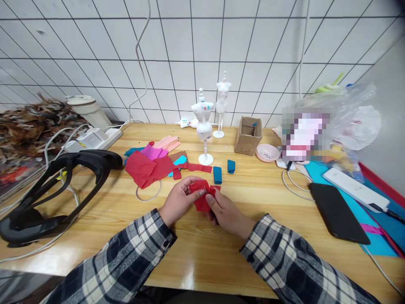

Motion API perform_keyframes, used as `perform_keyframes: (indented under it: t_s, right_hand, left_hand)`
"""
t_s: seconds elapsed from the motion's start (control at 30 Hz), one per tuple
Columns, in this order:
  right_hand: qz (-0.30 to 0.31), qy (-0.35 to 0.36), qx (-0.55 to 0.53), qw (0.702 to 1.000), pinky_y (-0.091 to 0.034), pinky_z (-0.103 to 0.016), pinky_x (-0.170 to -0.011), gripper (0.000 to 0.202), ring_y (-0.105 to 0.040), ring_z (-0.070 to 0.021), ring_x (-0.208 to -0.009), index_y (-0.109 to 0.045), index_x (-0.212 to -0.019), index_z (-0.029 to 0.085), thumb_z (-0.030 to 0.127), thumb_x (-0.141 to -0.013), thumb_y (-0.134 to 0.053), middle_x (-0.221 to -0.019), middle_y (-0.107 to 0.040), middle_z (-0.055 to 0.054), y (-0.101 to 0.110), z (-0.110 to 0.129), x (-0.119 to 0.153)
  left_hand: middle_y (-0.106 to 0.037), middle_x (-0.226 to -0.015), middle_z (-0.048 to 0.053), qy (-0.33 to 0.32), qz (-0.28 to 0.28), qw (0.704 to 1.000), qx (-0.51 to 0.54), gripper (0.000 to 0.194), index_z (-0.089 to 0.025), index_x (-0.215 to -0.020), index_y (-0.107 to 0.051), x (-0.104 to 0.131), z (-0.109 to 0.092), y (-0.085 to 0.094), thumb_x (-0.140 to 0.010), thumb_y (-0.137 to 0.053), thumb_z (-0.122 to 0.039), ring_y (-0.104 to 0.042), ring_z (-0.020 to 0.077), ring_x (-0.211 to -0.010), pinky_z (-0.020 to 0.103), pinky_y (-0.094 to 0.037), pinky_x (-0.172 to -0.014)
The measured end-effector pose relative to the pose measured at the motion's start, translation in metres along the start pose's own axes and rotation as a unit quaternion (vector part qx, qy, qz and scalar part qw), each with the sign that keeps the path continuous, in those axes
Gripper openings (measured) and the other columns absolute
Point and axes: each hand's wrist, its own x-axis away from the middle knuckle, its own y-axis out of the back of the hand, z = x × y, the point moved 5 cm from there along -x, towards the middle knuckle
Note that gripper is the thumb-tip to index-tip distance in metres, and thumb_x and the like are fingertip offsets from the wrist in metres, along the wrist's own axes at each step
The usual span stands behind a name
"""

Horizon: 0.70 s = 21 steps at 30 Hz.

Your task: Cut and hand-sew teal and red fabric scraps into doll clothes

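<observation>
Between my two hands, just above the table [196, 253], is a piece of red crepe paper or thin cloth [201, 202]. My left hand [182, 198] pinches its left side, thumb on top. My right hand [226, 211] is closed on the gathered right edge. A thin, pin-like sliver shows near the fingertips; I cannot tell exactly what it is. Two small dark teal folded pieces [217, 175] lie just beyond my hands. Behind them stands a small white dress-form mannequin [204, 122], with a second mannequin [222, 103] farther back.
Red, pink and purple scraps [145, 166] lie to the left beside a wire ring [148, 198]. A cardboard box [248, 135] and a pink bowl [268, 153] of small beads stand at the back. A black headset [60, 198] sits left, a dark phone [338, 213] right.
</observation>
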Motion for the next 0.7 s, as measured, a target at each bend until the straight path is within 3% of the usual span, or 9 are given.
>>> perform_keyframes:
  t_s: [0.5, 0.7]
  right_hand:
    - [-0.005, -0.021, 0.014, 1.0, -0.038, -0.019, -0.04, 0.032, -0.048, -0.0084, -0.041, -0.042, -0.093, 0.022, 0.05, -0.099, -0.028, -0.06, -0.054, 0.005, 0.0013, 0.0019, -0.001]
    - [-0.003, -0.018, 0.016, 1.0, -0.039, -0.02, -0.041, 0.034, -0.049, -0.0092, -0.043, -0.042, -0.09, 0.022, 0.053, -0.098, -0.029, -0.061, -0.053, 0.004, 0.002, 0.0036, -0.0004]
  left_hand:
    - [-0.073, -0.09, 0.004, 0.003, -0.004, 1.0, 0.004, 0.039, -0.015, -0.099, -0.06, 0.0013, -0.001, -0.0008, -0.07, -0.079, -0.031, -0.066, 0.0155, -0.076, 0.027, -0.051, -0.071]
    - [-0.071, -0.085, 0.004, 0.012, 0.009, 1.0, 0.016, 0.029, -0.014, -0.091, -0.064, 0.0012, -0.0015, 0.0008, -0.077, -0.072, -0.038, -0.063, 0.0139, -0.069, 0.027, -0.05, -0.07]
